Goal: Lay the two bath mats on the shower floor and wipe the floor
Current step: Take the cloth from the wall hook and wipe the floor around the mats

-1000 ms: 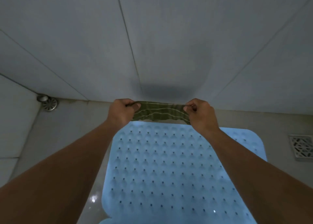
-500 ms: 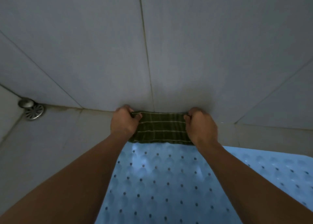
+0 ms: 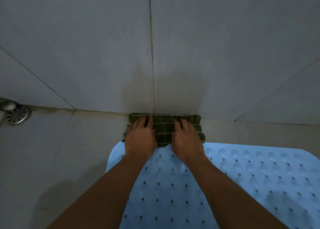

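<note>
Palms down, both hands press flat on a dark green cloth (image 3: pixel 164 131) with pale stripes: the fingers of the left hand (image 3: pixel 140 138) lie extended and close together on its left part, those of the right hand (image 3: pixel 186 140) likewise on its right part, neither pinching any fabric. A strip of cloth shows between the two hands, and its edges reach out past the outer fingers on either side. Just ahead of the fingertips the cloth's far edge meets the foot of the grey tiled wall (image 3: pixel 103 47), directly below a vertical grout line, where the tile looks darker. Under the wrists, on the near side of the fingers, the cloth's near edge touches or slightly overlaps a light blue bath mat (image 3: pixel 242 185), dotted with holes and lying flat on the shower floor (image 3: pixel 60 150). Well off to the left of the left fingers, a round metal drain (image 3: pixel 17 115) sits by the wall's base
</note>
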Motion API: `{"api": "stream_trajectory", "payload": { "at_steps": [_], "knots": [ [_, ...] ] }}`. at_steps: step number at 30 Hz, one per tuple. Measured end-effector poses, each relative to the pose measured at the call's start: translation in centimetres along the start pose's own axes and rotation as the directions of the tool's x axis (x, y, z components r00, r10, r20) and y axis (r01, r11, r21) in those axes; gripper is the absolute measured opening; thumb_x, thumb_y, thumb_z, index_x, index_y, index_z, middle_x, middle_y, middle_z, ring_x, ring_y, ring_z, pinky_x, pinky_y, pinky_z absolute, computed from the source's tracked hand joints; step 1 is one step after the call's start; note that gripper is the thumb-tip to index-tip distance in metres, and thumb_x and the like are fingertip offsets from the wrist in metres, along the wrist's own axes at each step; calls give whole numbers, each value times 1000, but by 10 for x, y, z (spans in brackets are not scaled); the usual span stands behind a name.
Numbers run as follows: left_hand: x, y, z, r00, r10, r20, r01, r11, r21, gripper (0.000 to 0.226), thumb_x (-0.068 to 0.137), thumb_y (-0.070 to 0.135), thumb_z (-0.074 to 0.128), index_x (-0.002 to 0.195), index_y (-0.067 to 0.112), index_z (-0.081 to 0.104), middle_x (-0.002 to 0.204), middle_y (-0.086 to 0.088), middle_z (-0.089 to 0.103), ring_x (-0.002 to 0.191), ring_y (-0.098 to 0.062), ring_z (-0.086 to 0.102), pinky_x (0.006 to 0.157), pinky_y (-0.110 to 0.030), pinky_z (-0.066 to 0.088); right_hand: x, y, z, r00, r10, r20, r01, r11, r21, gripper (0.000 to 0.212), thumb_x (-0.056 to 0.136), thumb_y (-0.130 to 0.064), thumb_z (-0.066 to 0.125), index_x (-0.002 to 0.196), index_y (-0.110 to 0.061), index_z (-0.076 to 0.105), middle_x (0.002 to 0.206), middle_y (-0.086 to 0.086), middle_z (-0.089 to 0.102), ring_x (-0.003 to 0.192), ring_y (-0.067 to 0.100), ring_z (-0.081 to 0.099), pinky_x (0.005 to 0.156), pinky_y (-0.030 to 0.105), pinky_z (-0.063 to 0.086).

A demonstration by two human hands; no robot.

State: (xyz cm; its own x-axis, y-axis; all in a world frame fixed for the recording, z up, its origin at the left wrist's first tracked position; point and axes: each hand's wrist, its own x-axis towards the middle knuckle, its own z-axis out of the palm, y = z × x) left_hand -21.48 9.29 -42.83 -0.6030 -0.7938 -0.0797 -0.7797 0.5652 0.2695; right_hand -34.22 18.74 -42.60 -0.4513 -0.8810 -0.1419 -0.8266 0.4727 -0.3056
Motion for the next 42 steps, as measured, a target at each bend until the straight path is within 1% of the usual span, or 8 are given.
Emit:
{"api": "stream_trajectory", "payload": {
  "at_steps": [7,10,14,18,27,31,35,42],
  "knots": [
    [-1,-1,1,969,32,246,-48,997,59,72,102,36,31,156,7,-6,163,-21,-8,151,-34,-10,121,-49,-5,-6,-9,-9,985,65,157,-55,996,-68,70,95,-25,43,157,-17,14,164,13,10,152,31,5,123,51,6],
    [0,-2,4,967,30,252,-50,996,73,72,102,37,29,156,8,-7,163,-21,-9,151,-34,-10,120,-48,-6,-6,-10,-13,982,71,178,-53,993,-104,69,97,-30,39,158,-19,9,163,12,13,150,31,12,122,49,11],
    [1,3,6,968,-5,252,-25,993,114,71,99,45,13,156,9,-7,163,-21,-8,151,-35,-8,121,-49,-3,-5,-9,-11,992,93,87,-79,986,-150,66,89,-35,43,149,-8,33,155,21,30,146,38,24,119,59,17],
    [-1,10,16,980,-47,194,20,990,138,68,98,43,2,156,10,-5,164,-19,-8,151,-32,-10,121,-47,-6,-11,11,6,990,-5,142,16,997,-79,84,82,-43,-1,158,-7,5,166,14,-1,153,27,-6,123,48,-6],
    [-5,65,38,979,-99,180,67,981,180,68,100,45,6,156,9,-6,164,-18,-10,151,-32,-11,121,-50,-6,-19,74,-4,990,-21,136,33,996,-85,95,78,-63,-18,158,-16,-5,166,4,-11,153,19,-11,123,41,-9],
    [-6,81,41,978,-131,164,98,976,193,72,97,47,3,156,8,-5,164,-19,-8,151,-33,-9,121,-51,-5,-19,90,-11,981,-64,181,82,992,-93,92,80,-65,-16,158,-16,-7,166,4,-12,152,18,-12,123,41,-9],
    [-7,108,46,976,-107,190,72,981,181,73,95,49,2,156,10,-7,164,-18,-11,151,-32,-11,121,-50,-6,-26,119,-24,980,-32,198,59,990,-131,73,102,-58,13,158,-17,-7,166,3,-12,153,18,-11,123,42,-6],
    [-4,160,56,957,-124,263,85,985,153,69,103,46,13,155,9,-13,162,-18,-19,150,-33,-18,120,-52,-8,-31,161,-41,975,6,223,29,988,-152,71,104,-53,18,158,-14,-7,166,5,-12,153,20,-11,123,42,-5]
  ]
}}
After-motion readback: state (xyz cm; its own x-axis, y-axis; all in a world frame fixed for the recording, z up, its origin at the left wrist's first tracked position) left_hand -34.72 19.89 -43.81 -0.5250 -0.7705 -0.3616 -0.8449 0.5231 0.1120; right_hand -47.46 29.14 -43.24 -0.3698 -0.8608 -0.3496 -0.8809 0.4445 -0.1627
